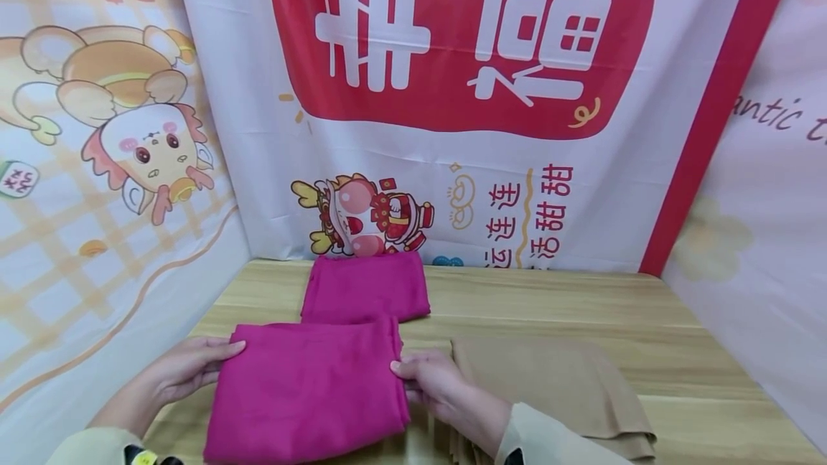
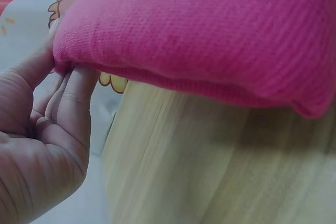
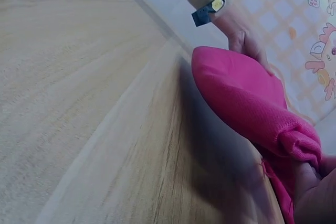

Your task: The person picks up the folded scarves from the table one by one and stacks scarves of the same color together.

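Observation:
Between my two hands is a folded magenta cloth (image 1: 306, 393) with a fine knitted texture. At its left edge my left hand (image 1: 194, 368) pinches the fold, thumb on top and fingers beneath, as the left wrist view also shows. My right hand (image 1: 439, 386) grips the opposite edge, its thumb on the upper face. The right wrist view shows the rolled layers of the cloth (image 3: 252, 98) and some loose threads by that hand. The cloth's near side hangs above the table, with a shadow underneath. Just behind it, a second folded magenta cloth (image 1: 368, 285) lies flat.
A folded tan cloth (image 1: 549, 386) lies to the right on the wood-grain table (image 1: 549, 300), close to my right forearm. Printed fabric walls, including the back one (image 1: 245, 128), enclose the table on the left, back and right.

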`<state>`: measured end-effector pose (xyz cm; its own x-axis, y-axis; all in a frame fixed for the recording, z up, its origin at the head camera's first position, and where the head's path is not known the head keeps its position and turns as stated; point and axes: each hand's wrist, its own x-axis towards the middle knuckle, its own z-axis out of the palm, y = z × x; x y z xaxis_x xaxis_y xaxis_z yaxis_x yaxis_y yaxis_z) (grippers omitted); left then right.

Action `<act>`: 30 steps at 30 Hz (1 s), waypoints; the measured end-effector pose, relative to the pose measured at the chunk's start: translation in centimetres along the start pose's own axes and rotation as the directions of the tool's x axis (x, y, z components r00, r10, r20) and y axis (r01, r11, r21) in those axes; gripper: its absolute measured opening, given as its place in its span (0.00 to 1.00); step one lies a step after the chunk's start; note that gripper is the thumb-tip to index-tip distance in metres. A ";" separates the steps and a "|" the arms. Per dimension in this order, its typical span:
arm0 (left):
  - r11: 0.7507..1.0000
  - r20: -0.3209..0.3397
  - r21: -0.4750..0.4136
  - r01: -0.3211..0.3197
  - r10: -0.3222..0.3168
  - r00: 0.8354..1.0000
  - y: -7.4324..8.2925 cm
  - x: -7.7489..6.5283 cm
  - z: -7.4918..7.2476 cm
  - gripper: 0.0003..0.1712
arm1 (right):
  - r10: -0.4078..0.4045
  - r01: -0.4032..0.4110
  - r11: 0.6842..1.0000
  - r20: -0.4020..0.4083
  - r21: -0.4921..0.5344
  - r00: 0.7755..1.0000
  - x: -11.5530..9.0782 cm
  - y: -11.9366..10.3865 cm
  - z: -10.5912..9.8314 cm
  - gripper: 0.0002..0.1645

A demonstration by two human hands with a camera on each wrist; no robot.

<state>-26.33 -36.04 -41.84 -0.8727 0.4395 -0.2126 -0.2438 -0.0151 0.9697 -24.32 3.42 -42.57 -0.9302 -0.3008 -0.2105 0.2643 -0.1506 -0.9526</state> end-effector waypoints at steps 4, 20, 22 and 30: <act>1.000 -0.003 0.011 0.020 -0.020 1.000 0.2 0.4 0.2 0.14 | -0.003 0.003 1.000 -0.005 0.013 1.000 -0.6 0.0 -0.1 0.11; 0.998 -0.065 0.013 0.057 -0.056 0.996 -0.1 1.8 1.2 0.12 | 0.020 -0.019 1.000 -0.041 0.016 0.999 -1.6 0.7 -0.5 0.07; 0.998 -0.073 0.016 0.067 -0.066 0.995 -0.1 2.0 1.3 0.12 | 0.021 -0.020 1.000 -0.046 0.012 0.999 -1.6 0.8 -0.5 0.07; 0.995 -0.098 0.028 0.095 -0.092 0.991 -0.4 2.5 1.0 0.12 | 0.029 -0.028 1.000 -0.056 0.004 0.998 -1.4 1.4 -0.7 0.08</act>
<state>-27.97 -33.99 -42.65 -0.8838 0.3491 -0.3116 -0.3137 0.0522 0.9481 -22.78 4.34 -43.77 -0.9350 -0.2520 -0.2496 0.2916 -0.1456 -0.9454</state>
